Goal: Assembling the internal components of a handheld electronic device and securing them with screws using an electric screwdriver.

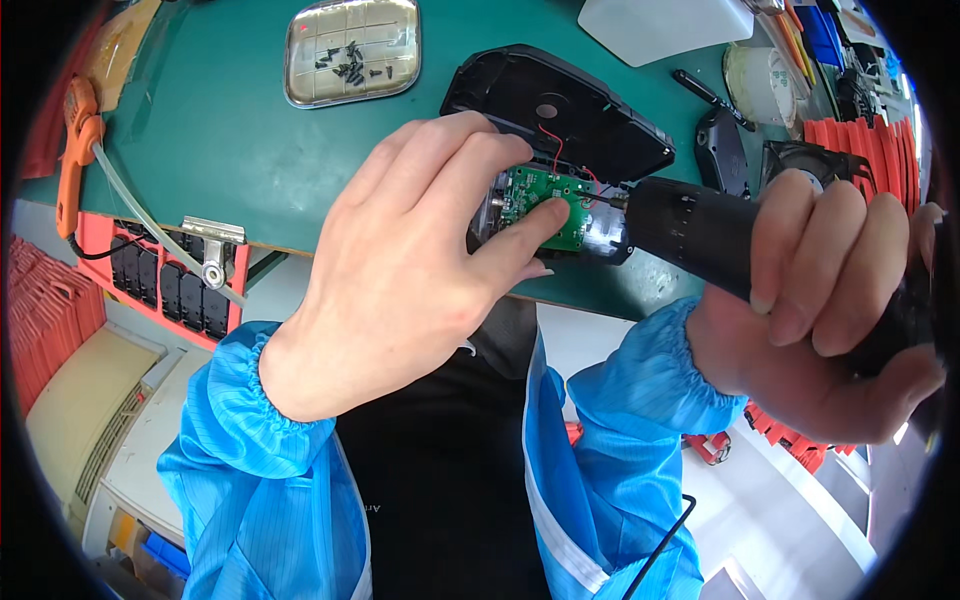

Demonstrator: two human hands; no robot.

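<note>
My left hand [400, 230] grips an opened electronic device, its thumb pressing on the green circuit board [526, 188] and its fingers along the far side. Thin red wires [557, 150] run from the board to the black plastic cover [570, 100], which lies just beyond it. My right hand [825, 280] is wrapped around a black electric screwdriver [690, 228], held slanted from the right. The screwdriver's thin bit reaches over the board beside my left thumb; whether it sits in a screw is too small to tell.
A metal tray [352, 50] with several dark screws lies at the far left of the green mat [230, 150]. An orange-handled tool [78, 150] is at the left edge. On the right are a black pen [712, 98], a tape roll [757, 85] and red racks [875, 150].
</note>
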